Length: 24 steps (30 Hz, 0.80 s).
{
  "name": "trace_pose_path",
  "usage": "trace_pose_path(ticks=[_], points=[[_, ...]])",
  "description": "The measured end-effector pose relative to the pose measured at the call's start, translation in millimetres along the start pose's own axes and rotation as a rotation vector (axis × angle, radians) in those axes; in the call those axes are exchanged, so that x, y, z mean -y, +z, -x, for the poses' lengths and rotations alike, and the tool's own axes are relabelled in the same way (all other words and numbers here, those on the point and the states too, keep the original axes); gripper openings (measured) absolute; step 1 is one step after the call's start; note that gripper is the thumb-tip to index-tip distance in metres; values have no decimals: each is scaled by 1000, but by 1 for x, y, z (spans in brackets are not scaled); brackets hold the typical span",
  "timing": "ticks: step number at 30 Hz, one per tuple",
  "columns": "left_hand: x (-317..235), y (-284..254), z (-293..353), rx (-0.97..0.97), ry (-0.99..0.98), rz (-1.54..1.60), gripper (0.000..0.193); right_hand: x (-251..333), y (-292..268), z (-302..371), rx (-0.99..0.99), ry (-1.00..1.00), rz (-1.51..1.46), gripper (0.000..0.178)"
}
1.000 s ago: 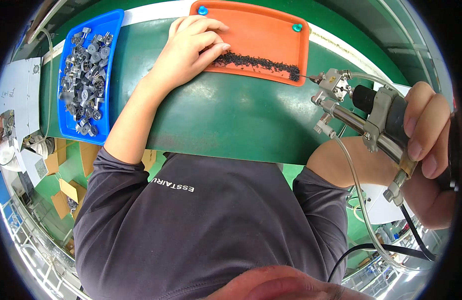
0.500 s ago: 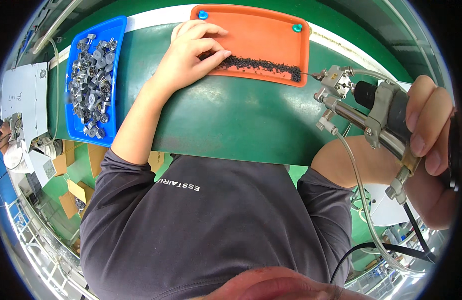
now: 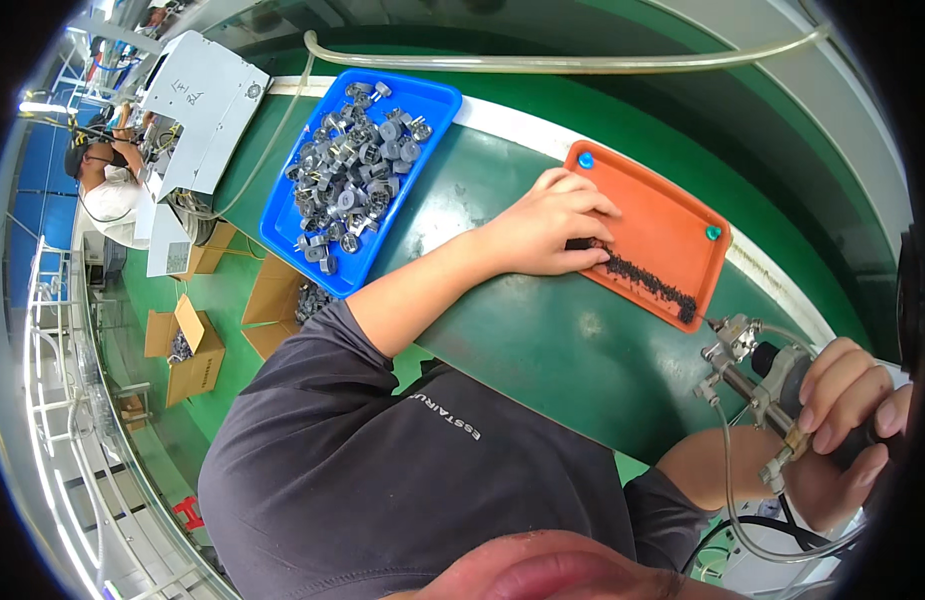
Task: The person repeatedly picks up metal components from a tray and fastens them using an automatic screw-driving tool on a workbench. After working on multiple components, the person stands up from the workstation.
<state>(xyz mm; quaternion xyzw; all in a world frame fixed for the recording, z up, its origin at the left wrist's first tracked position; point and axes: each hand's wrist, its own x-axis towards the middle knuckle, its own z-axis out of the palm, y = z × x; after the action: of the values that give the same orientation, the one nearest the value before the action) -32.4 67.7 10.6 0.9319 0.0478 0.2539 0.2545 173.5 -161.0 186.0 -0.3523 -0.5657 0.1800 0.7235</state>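
My left hand (image 3: 557, 228) reaches into a shallow orange tray (image 3: 647, 205), thumb and fingers curled over one end of a row of tiny black parts (image 3: 647, 282). Black bits show between thumb and finger; the exact grip is partly hidden. At the right, my right hand (image 3: 847, 400) is closed around the dark body of a metal dispensing valve (image 3: 739, 372) with hoses. Its thin needle tip points at the tray's near right corner, where the row of black parts ends. A blue cap (image 3: 585, 160) and a green cap (image 3: 713, 233) sit at the tray's far corners.
Left of my forearm, a blue tray (image 3: 442, 95) holds many grey round components with metal prongs (image 3: 357, 165). A grey metal box (image 3: 204, 105) stands beyond it. Open cardboard boxes (image 3: 197, 370) are on the floor. A clear hose (image 3: 727, 470) hangs near my right arm. Another person (image 3: 107, 185) sits far left.
The view has turned, so the trays and bench sit further right and tilted, and more of the room's left side shows. My left hand remains in the orange tray; my right hand remains on the valve.
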Motion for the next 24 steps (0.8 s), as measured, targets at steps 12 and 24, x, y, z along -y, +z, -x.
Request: trace_pose_path(ticks=[12,24], points=[[130,-168,-52,-78,-266,-361,60,-3,0,-11,94,-56,-46,27],[406,-263,69,83,-1249,-1102,81,-10,0,-6,-112,-8,64,39]])
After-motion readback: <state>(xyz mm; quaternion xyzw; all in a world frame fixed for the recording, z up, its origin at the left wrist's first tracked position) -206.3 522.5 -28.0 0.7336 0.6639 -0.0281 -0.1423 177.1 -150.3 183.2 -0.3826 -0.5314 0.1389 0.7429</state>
